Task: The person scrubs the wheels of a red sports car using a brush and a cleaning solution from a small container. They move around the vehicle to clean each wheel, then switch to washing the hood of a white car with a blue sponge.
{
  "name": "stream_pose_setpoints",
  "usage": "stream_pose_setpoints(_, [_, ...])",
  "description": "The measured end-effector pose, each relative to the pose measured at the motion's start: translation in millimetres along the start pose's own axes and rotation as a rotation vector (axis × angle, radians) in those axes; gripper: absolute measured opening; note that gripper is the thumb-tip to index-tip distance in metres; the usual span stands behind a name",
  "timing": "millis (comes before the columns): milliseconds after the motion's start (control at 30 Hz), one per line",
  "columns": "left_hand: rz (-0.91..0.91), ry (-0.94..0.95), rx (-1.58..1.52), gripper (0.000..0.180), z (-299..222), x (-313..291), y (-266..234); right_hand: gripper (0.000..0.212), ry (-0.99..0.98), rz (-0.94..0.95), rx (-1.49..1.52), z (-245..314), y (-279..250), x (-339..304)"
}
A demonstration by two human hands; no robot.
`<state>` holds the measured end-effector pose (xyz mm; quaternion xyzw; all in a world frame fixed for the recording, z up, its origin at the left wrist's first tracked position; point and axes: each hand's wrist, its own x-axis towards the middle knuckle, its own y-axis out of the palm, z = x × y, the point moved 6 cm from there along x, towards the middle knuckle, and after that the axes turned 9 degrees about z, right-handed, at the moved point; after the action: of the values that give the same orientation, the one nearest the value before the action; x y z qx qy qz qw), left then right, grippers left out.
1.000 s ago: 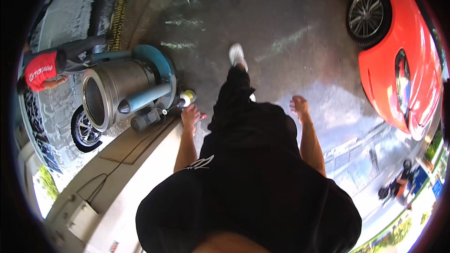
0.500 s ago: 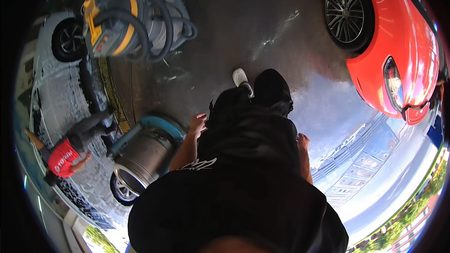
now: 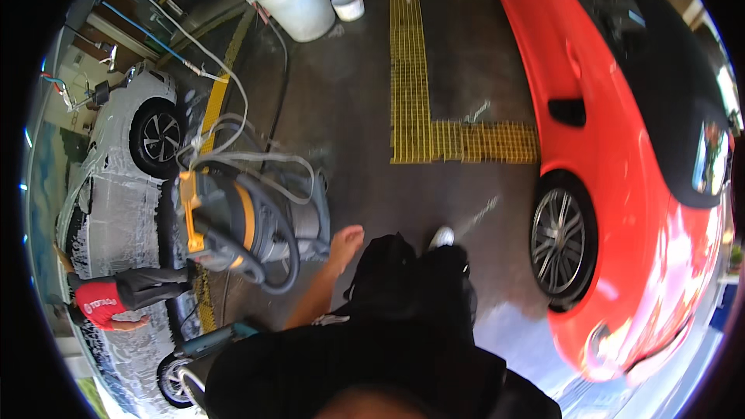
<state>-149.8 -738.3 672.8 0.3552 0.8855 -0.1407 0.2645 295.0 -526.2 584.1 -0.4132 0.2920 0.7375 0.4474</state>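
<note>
My left hand hangs in front of my left side with nothing in it, its fingers loosely bent and apart from the palm. Nearest to it is a grey and yellow vacuum cleaner with a thick dark hose wrapped around it and a pale cord on top. A gap of floor lies between the hand and the machine. My right hand is out of sight behind my dark clothing. One white shoe shows ahead of my legs.
A red car stands along the right, and a foam-covered car along the left. A person in a red shirt leans at the foamy car. Ahead are yellow floor grating, a large white bucket and a small white bucket.
I have walked forward: the vacuum cleaner and red car's wheel sit lower in view, and the buckets and more grating appear. My left hand has swung forward; my right hand has left view.
</note>
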Motion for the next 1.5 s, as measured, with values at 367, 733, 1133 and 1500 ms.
stream_pose_setpoints(367, [0.714, 0.215, 0.432, 0.036, -265.4, 246.1, 122.9, 0.042, -0.262, 0.254, -0.046, 426.3, 181.3, 148.0])
stream_pose_setpoints(733, [1.336, 0.217, 1.017, 0.067, -529.9, 493.1, 126.4, 0.043, -0.237, 0.214, 0.337, 648.3, 307.9, 212.7])
stream_pose_setpoints(1133, [1.024, 0.103, 0.888, 0.075, -682.2, 818.2, 98.9, 0.045, -0.177, 0.371, 0.555, 902.4, 449.3, 397.8])
stream_pose_setpoints(1500, [1.136, 0.339, 0.765, 0.064, -854.3, 1051.7, 151.0, 0.047, -0.272, 0.477, 0.827, 1145.9, 575.2, 474.6])
